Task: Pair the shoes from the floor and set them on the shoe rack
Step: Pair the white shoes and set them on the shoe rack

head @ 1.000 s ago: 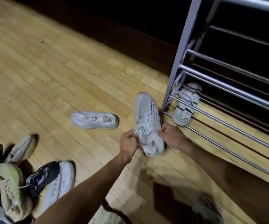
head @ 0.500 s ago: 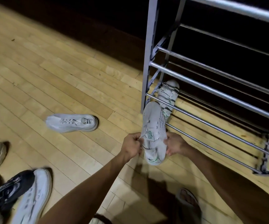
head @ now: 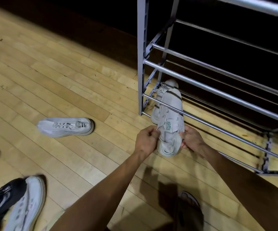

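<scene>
Currently both hands, left (head: 145, 140) and right (head: 191, 139), gripping white perforated sneaker (head: 169, 124) at heel, toe slid under tubular chrome shoe rack (head: 201, 80) rail beside laced mate (head: 165, 88); glossy plank floor (head: 51, 80).

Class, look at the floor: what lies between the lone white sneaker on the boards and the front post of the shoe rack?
In the head view, only bare floorboards lie between the lone white sneaker and the rack post.
</scene>
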Demonstrator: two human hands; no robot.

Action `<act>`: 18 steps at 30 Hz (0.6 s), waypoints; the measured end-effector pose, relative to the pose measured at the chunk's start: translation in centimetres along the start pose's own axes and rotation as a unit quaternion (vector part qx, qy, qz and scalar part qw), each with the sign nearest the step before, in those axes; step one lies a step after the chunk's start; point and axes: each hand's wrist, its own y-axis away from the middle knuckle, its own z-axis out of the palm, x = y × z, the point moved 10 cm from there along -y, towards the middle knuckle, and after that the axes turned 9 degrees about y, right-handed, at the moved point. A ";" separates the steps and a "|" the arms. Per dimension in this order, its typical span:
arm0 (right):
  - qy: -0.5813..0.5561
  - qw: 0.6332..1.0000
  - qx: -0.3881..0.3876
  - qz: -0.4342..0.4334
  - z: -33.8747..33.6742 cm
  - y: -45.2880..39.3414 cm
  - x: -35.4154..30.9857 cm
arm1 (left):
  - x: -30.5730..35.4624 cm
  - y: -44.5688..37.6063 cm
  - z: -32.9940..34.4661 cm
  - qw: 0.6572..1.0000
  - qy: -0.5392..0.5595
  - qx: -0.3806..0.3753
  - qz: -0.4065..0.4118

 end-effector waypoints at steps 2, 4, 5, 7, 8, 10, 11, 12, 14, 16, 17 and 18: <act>-0.036 0.999 0.025 0.021 -0.8 0.0 0.5 | -0.4 0.0 0.8 0.999 0.021 -0.017 -0.026; -0.041 0.997 0.052 0.039 -1.9 -0.1 0.6 | -0.5 0.1 1.4 0.997 0.047 -0.028 -0.051; -0.035 0.997 0.062 0.043 -2.4 -0.1 0.5 | -0.6 0.1 1.7 0.995 0.061 -0.032 -0.069; -0.037 0.995 0.082 0.050 -3.2 -0.3 0.5 | -0.6 -0.1 2.3 0.993 0.071 -0.042 -0.088; -0.044 0.993 0.093 0.059 -3.5 -0.6 0.8 | -0.5 -0.3 2.7 0.993 0.063 -0.046 -0.089; -0.049 0.988 0.116 0.085 -3.9 -1.3 1.4 | -0.3 -0.8 3.4 0.993 0.050 -0.058 -0.088; -0.039 0.987 0.125 0.092 -4.1 -1.5 1.5 | -0.2 -1.0 3.8 0.993 0.046 -0.065 -0.090; -0.027 0.987 0.128 0.095 -4.1 -2.0 1.7 | -0.2 -1.2 4.2 0.992 0.047 -0.071 -0.092; -0.018 0.989 0.110 0.095 -3.8 -2.9 1.8 | -0.3 -1.6 5.2 0.990 0.059 -0.079 -0.097; -0.029 0.989 0.109 0.096 -3.4 -3.9 2.2 | -0.7 -1.7 6.1 0.987 0.078 -0.077 -0.121; -0.050 0.985 0.122 0.108 -3.4 -4.2 2.4 | -0.9 -1.9 6.6 0.984 0.088 -0.076 -0.131; -0.075 0.980 0.138 0.124 -3.5 -4.5 2.8 | -1.3 -2.1 7.0 0.983 0.096 -0.077 -0.139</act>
